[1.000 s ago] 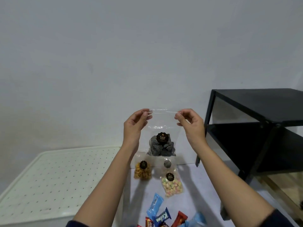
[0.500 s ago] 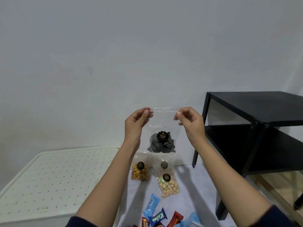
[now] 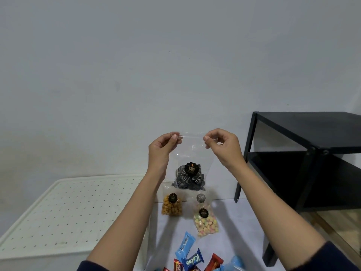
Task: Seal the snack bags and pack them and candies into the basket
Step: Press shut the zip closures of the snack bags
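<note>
A clear snack bag [image 3: 190, 159] with dark swirled cookies and a black round label hangs in the air before the wall. My left hand [image 3: 162, 151] pinches its top strip at the left corner. At the right corner of that strip, my right hand [image 3: 222, 146] pinches it too. Below, on the white surface, lie a bag of orange-brown snacks [image 3: 172, 206] and a bag of pastel-coloured snacks [image 3: 205, 222], with another labelled bag [image 3: 200, 198] behind it. Several wrapped candies [image 3: 192, 259] in blue and red lie at the bottom edge.
A white perforated lid or box [image 3: 64, 212] fills the left side. A black two-tier metal shelf [image 3: 312, 159] stands on the right, against the pale wall. Wooden flooring [image 3: 345, 225] shows under the shelf.
My right hand has slid left along the bag's top strip, closer to the left hand. The bag still hangs between both hands.
</note>
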`<state>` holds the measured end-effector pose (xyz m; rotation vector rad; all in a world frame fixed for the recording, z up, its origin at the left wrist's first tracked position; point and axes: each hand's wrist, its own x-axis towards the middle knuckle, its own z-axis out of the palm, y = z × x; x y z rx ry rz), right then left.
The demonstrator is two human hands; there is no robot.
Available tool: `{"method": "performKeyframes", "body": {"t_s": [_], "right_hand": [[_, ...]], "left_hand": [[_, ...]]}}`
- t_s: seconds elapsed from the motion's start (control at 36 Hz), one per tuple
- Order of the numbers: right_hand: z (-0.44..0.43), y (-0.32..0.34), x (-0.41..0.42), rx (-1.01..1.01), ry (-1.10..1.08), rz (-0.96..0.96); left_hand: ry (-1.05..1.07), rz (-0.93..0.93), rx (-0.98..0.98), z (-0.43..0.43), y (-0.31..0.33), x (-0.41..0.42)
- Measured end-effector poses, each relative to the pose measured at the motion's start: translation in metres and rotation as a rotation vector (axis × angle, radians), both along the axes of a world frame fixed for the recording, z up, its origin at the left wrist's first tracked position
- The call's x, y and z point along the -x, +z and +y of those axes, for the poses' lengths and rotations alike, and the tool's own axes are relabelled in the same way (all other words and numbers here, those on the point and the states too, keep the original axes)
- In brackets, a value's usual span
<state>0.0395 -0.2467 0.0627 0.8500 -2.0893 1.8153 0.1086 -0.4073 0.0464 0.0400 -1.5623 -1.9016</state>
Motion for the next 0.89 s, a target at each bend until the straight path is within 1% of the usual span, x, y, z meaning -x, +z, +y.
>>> {"method": "performKeyframes", "body": {"t_s": [0.17, 0.22, 0.31, 0.44, 0.61, 0.72, 0.89], "right_hand": [[-0.005, 0.012, 0.002, -0.215, 0.055, -0.019], [-0.007, 0.014, 0.001, -0.254, 0.062, -0.023], [-0.01, 0.014, 0.0, -0.284, 0.07, -0.021], [-0.014, 0.012, 0.0, -0.324, 0.021, -0.011], [-0.016, 0.012, -0.001, -0.344, 0.014, -0.02], [-0.02, 0.012, -0.005, -0.377, 0.025, -0.006], [-0.015, 0.014, 0.0, -0.418, -0.02, 0.007]], "left_hand": [[0.041, 0.019, 0.033, -0.005, 0.006, -0.002], [0.048, 0.022, 0.052, -0.007, 0.008, -0.002], [0.062, 0.015, 0.067, -0.01, 0.008, -0.003], [0.076, 0.004, 0.08, -0.008, 0.006, -0.003], [0.175, 0.01, 0.078, -0.004, 0.003, 0.001], [0.219, 0.011, 0.122, 0.005, 0.002, 0.003], [0.138, -0.031, 0.181, 0.004, 0.002, 0.004]]}}
